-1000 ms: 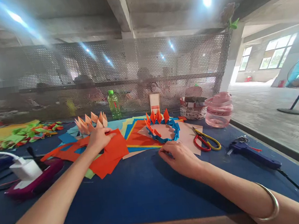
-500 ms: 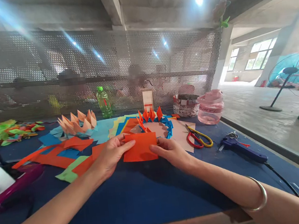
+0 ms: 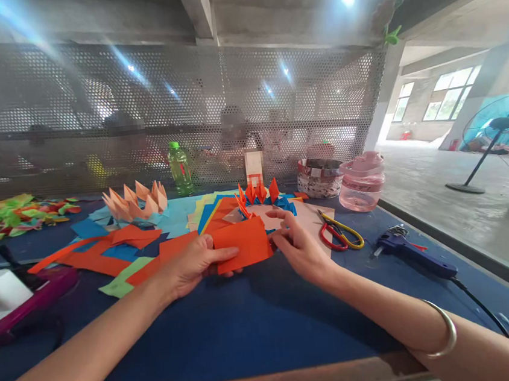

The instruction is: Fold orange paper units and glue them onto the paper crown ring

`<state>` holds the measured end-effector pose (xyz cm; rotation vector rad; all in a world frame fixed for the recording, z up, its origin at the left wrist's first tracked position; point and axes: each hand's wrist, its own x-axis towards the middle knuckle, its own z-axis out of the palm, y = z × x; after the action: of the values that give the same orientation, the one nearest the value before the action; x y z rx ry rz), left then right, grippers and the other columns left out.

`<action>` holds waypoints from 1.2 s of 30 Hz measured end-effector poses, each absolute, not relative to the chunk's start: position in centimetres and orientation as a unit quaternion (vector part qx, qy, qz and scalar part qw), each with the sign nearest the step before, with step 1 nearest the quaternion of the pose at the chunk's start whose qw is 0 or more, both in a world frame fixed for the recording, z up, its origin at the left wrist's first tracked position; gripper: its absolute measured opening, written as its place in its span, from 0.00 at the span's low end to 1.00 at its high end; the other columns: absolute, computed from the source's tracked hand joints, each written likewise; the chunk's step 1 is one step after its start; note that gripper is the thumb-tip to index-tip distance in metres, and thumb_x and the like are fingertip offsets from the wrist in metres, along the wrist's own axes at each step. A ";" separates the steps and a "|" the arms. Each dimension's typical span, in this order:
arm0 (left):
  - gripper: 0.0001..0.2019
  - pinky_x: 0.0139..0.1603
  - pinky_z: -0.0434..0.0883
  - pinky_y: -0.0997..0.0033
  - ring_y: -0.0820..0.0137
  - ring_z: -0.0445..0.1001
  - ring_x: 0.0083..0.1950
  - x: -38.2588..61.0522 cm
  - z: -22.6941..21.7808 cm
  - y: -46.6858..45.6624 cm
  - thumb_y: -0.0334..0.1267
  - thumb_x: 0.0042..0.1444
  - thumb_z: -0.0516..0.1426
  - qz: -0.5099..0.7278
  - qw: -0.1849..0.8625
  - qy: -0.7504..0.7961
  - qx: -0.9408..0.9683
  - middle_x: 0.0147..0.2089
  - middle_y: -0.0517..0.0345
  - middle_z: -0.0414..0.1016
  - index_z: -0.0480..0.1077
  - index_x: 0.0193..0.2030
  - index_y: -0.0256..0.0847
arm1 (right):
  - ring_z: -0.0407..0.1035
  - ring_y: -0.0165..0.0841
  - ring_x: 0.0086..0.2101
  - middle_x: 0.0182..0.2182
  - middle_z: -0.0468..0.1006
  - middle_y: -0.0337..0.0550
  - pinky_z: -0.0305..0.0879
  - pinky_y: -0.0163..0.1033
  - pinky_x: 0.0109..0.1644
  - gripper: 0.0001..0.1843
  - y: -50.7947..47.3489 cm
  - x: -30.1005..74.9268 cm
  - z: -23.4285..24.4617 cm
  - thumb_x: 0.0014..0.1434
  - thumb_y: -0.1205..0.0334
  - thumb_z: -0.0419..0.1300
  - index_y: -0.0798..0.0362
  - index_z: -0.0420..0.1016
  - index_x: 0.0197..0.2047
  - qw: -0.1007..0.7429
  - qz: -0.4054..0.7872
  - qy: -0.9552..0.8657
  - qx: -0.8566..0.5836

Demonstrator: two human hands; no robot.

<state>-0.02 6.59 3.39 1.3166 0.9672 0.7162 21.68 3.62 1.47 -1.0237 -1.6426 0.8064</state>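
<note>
Atop the blue table [image 3: 251, 327], an orange paper sheet [image 3: 242, 244] lies at center, gripped at its 9 o'clock edge by the left hand [image 3: 194, 272] and touched at 3 o'clock by the partly open right hand [image 3: 301, 249], with scissors [image 3: 338, 234] and a glue gun [image 3: 406, 253] toward 3 o'clock and a perforated metal screen [image 3: 181, 101] at 12 o'clock.

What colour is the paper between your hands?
It's orange paper, seen best in the head view.

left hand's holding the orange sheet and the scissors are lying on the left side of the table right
Not quite: the red-and-yellow scissors lie on the right, beyond the right hand, on the blue table top, as the head view shows. The left hand does hold the orange sheet.
</note>
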 end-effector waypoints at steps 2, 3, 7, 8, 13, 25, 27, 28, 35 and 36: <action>0.09 0.25 0.74 0.80 0.71 0.79 0.28 -0.2 3.3 6.8 0.37 0.47 0.68 0.314 0.638 0.427 0.559 0.29 0.54 0.82 0.79 0.35 0.36 | 0.70 0.30 0.32 0.31 0.77 0.36 0.62 0.34 0.36 0.23 3.6 21.8 1.5 0.57 0.71 0.49 0.50 0.61 0.56 0.495 0.313 -0.711 -0.389; 0.09 0.26 0.74 0.81 0.71 0.79 0.28 -0.3 3.3 6.9 0.36 0.47 0.68 0.312 0.643 0.429 0.552 0.29 0.53 0.82 0.79 0.35 0.36 | 0.70 0.30 0.34 0.33 0.78 0.38 0.63 0.35 0.37 0.24 3.5 21.8 1.5 0.55 0.72 0.50 0.50 0.62 0.55 0.483 0.303 -0.729 -0.378; 0.09 0.25 0.74 0.81 0.70 0.80 0.29 -0.5 3.4 6.7 0.35 0.47 0.68 0.301 0.659 0.431 0.538 0.32 0.54 0.83 0.79 0.36 0.37 | 0.70 0.32 0.36 0.37 0.78 0.41 0.64 0.35 0.37 0.20 3.4 21.7 1.5 0.53 0.70 0.57 0.52 0.72 0.50 0.442 0.266 -0.766 -0.383; 0.09 0.25 0.74 0.80 0.70 0.80 0.28 -0.4 3.5 6.6 0.35 0.47 0.68 0.295 0.662 0.429 0.539 0.33 0.54 0.83 0.79 0.37 0.38 | 0.70 0.32 0.35 0.37 0.79 0.42 0.64 0.35 0.37 0.17 3.4 21.7 1.5 0.53 0.67 0.60 0.53 0.73 0.48 0.443 0.263 -0.764 -0.389; 0.10 0.26 0.73 0.81 0.72 0.78 0.28 -0.1 4.1 5.8 0.37 0.48 0.67 0.252 0.670 0.404 0.570 0.33 0.53 0.82 0.80 0.38 0.36 | 0.68 0.32 0.33 0.34 0.78 0.41 0.61 0.36 0.35 0.13 3.4 21.6 1.8 0.52 0.53 0.67 0.54 0.76 0.34 0.465 0.270 -0.746 -0.392; 0.31 0.51 0.70 0.71 0.65 0.74 0.55 0.7 4.3 5.2 0.44 0.43 0.70 0.331 0.614 0.346 0.627 0.57 0.53 0.75 0.70 0.56 0.46 | 0.50 0.25 0.23 0.20 0.59 0.32 0.45 0.34 0.26 0.20 3.9 21.6 1.4 0.54 0.46 0.62 0.54 0.66 0.25 0.506 0.351 -0.648 -0.448; 0.30 0.51 0.70 0.70 0.66 0.74 0.53 0.9 4.1 5.3 0.38 0.42 0.71 0.335 0.592 0.352 0.643 0.55 0.54 0.76 0.70 0.54 0.45 | 0.51 0.25 0.23 0.21 0.61 0.32 0.46 0.34 0.26 0.19 3.9 21.6 1.4 0.54 0.47 0.62 0.55 0.67 0.26 0.509 0.357 -0.645 -0.444; 0.28 0.50 0.70 0.70 0.66 0.75 0.51 0.9 3.9 5.3 0.38 0.43 0.70 0.338 0.583 0.360 0.645 0.52 0.54 0.78 0.71 0.53 0.44 | 0.53 0.25 0.23 0.21 0.62 0.33 0.47 0.34 0.26 0.19 3.9 21.5 1.4 0.54 0.47 0.62 0.55 0.68 0.26 0.513 0.361 -0.644 -0.438; 0.13 0.33 0.69 0.75 0.74 0.73 0.30 1.3 3.4 5.3 0.41 0.46 0.68 0.337 0.579 0.378 0.639 0.32 0.59 0.79 0.77 0.37 0.38 | 0.65 0.28 0.27 0.26 0.72 0.36 0.60 0.35 0.32 0.15 3.5 21.2 1.6 0.53 0.51 0.64 0.54 0.68 0.30 0.547 0.403 -0.621 -0.391; 0.12 0.32 0.68 0.76 0.74 0.72 0.28 1.3 3.4 5.3 0.41 0.46 0.68 0.340 0.579 0.377 0.638 0.30 0.60 0.79 0.77 0.35 0.38 | 0.66 0.29 0.27 0.26 0.73 0.36 0.60 0.35 0.32 0.15 3.5 21.2 1.7 0.52 0.51 0.64 0.53 0.67 0.32 0.549 0.408 -0.616 -0.391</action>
<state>1.29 5.32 3.44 1.4923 0.8815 0.7948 21.16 3.49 1.67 -0.9253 -1.4586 0.9664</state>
